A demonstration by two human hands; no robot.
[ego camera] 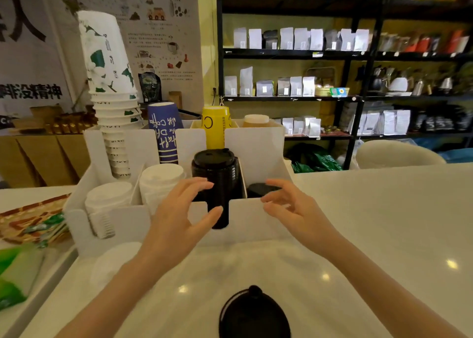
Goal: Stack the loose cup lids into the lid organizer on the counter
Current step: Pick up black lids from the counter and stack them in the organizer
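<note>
Both grips open and empty — left hand (179,209), right hand (291,204) — black lids (217,179) fill the organizer (256,220), one lid (253,314) waits on the counter (371,222).

White counter (371,222): lid organizer (256,225), black lid (254,314)

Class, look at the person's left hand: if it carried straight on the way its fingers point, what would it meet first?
Most likely the tall stack of black lids in the white organizer. The left hand is open, fingers aimed up and forward at that stack, apparently just short of it, though depth is unclear from this one view.
</note>
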